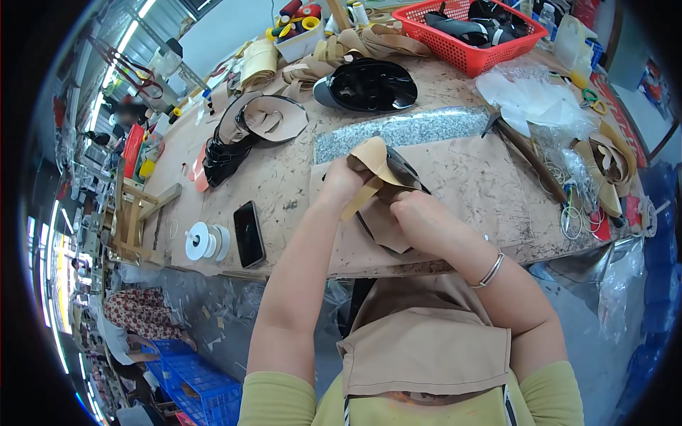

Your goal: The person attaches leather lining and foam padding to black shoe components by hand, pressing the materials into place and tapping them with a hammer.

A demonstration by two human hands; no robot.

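A black leather piece with a tan lining point(384, 228), which looks like a shoe upper, is between my hands over the near middle of the workbench. My left hand point(344, 182) is closed on its upper left edge, where a tan flap point(372, 157) curls up and a tan strip hangs down. On the right side of the piece, my right hand point(418, 219) is closed with the fingers curled into the fold, so the fingertips are hidden. Just beyond lies a grey speckled stone slab point(405, 131), partly under a brown sheet.
A hammer point(529, 156) lies to the right, near plastic film point(526, 96) and green-handled scissors point(594, 101). Left are a phone point(249, 234) and a white spool point(203, 241). Glossy black pieces point(376, 85) and a red basket point(472, 53) stand farther back. Another person point(142, 316) bends at lower left.
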